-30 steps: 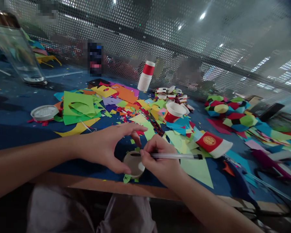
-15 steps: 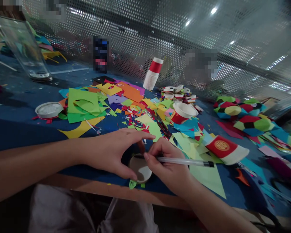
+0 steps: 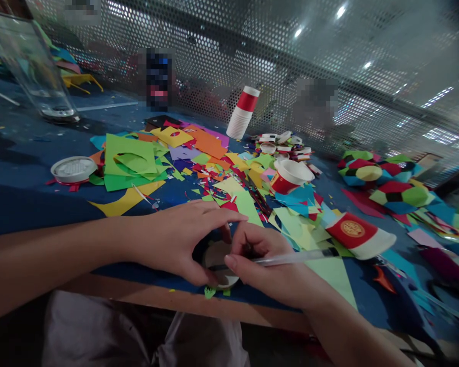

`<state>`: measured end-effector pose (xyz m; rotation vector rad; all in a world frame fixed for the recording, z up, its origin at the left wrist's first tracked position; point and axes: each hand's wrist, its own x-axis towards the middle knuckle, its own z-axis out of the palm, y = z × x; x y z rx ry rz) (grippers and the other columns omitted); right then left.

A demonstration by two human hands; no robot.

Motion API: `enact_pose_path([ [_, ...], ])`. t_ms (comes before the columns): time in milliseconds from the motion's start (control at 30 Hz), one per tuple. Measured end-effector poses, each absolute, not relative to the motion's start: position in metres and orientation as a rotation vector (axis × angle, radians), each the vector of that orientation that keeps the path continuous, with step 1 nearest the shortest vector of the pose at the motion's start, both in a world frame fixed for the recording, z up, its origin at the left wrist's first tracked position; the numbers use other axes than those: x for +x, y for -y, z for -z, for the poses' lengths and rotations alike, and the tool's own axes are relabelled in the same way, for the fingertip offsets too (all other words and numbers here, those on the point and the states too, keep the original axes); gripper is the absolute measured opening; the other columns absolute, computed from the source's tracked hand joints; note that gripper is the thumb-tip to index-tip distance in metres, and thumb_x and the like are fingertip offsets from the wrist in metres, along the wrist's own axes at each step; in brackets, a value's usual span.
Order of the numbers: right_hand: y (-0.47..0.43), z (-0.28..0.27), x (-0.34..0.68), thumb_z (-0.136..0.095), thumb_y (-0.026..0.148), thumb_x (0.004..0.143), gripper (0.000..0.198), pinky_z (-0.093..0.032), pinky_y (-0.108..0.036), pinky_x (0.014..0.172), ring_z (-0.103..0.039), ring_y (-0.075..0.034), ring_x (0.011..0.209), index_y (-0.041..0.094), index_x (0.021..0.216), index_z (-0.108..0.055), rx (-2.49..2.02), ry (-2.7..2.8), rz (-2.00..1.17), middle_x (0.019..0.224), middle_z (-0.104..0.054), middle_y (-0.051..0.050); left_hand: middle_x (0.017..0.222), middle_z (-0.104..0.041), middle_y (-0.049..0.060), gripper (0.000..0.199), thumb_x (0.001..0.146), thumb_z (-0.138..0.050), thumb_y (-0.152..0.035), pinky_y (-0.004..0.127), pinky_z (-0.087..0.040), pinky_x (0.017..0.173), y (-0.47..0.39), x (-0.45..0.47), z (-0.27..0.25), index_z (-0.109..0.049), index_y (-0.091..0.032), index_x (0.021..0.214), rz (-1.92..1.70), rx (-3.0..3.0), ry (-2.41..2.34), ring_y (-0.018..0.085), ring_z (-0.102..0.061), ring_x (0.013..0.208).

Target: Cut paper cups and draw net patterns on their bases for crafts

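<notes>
Close to the table's front edge lies a small round white disc (image 3: 228,280), partly in shadow. My left hand (image 3: 176,242) curls around it, the thumb on its near side and the fingers reaching to its far side. A pen (image 3: 290,258) with a clear barrel and a black end sits in the closed fingers of my right hand (image 3: 263,262). Its writing end points left, low over the disc; whether it touches is unclear. Below the disc lies a small green paper piece (image 3: 209,292) with dark marks.
Coloured paper scraps (image 3: 214,176) cover the middle. A tipped red-and-white paper cup (image 3: 357,235) lies right, another cup (image 3: 290,176) beyond. Further back are a cup stack (image 3: 243,113), a glass (image 3: 49,86) and a perforated metal panel (image 3: 214,51). A round lid (image 3: 73,169) lies left.
The pen's writing end has moved over the disc towards me, and its black end has risen a little. My left hand stays around the disc.
</notes>
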<state>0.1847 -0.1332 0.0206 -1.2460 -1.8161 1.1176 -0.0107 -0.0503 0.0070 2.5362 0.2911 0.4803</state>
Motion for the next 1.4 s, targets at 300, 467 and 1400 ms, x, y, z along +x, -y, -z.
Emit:
enact_pose_path([
  [300, 0.134, -0.032, 0.19, -0.063, 0.01, 0.07, 0.021, -0.029, -0.017, 0.043, -0.04, -0.007, 0.051, 0.021, 0.06, -0.048, -1.369, 1.866, -1.184, 0.055, -0.046, 0.008, 0.12, -0.067, 0.009, 0.084, 0.065, -0.086, -0.031, 0.039, -0.047, 0.095, 0.05, -0.011, -0.006, -0.048, -0.02, 0.14, -0.457, 2.558, -0.301, 0.03, -0.062, 0.111],
  [467, 0.132, -0.039, 0.193, -0.061, 0.01, 0.068, 0.02, -0.029, -0.017, 0.042, -0.039, -0.007, 0.049, 0.021, 0.058, -0.047, -1.373, 1.861, -1.252, 0.054, -0.046, 0.008, 0.114, -0.067, 0.007, 0.081, 0.066, -0.084, -0.031, 0.038, -0.046, 0.095, 0.05, -0.01, -0.005, -0.049, -0.022, 0.139, -0.459, 2.569, -0.297, 0.029, -0.062, 0.108],
  [1400, 0.146, -0.053, 0.21, -0.087, 0.022, 0.067, 0.019, -0.04, -0.019, 0.05, -0.051, -0.01, 0.057, 0.024, 0.072, -0.069, -1.291, 1.362, -1.298, 0.066, -0.062, 0.003, 0.111, -0.067, 0.005, 0.079, 0.067, -0.084, -0.03, 0.03, -0.048, 0.085, 0.052, -0.007, -0.013, -0.049, -0.016, 0.136, -0.311, 2.487, -0.346, 0.025, -0.064, 0.101],
])
